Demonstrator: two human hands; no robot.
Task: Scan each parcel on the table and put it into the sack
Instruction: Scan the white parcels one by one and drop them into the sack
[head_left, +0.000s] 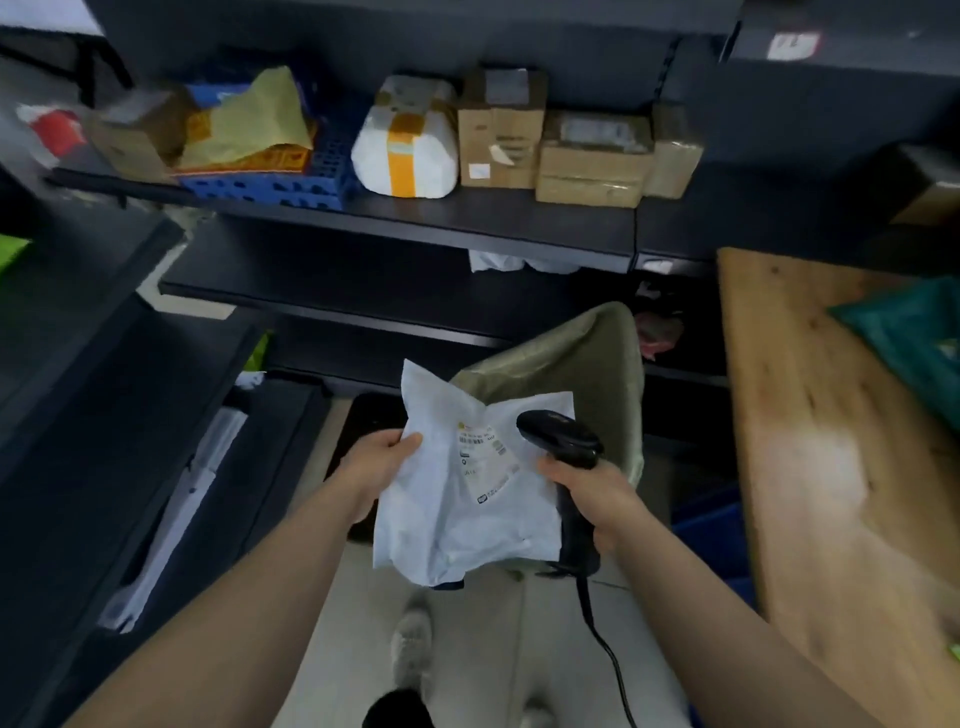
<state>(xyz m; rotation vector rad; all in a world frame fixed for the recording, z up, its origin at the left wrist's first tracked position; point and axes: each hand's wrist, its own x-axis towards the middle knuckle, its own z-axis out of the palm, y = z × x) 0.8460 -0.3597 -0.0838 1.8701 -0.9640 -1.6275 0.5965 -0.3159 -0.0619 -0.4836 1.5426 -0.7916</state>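
Observation:
My left hand (376, 462) grips the left edge of a white plastic mailer parcel (452, 509), its printed label (485, 460) facing up. My right hand (592, 493) holds a black corded barcode scanner (558, 436) by its handle, the scanner head hovering just right of the label. Behind and under the parcel stands the grey-green woven sack (582, 364), its mouth partly hidden by the parcel. The wooden table (831, 467) lies to my right, with a green parcel (914, 332) at its far edge.
Dark shelving (415, 218) ahead carries cardboard boxes (571, 150), a white and orange wrapped bundle (405, 145) and a blue crate (291, 182). More dark shelves stand at the left. A blue bin (711, 525) sits by the table. The scanner cable (608, 654) hangs down.

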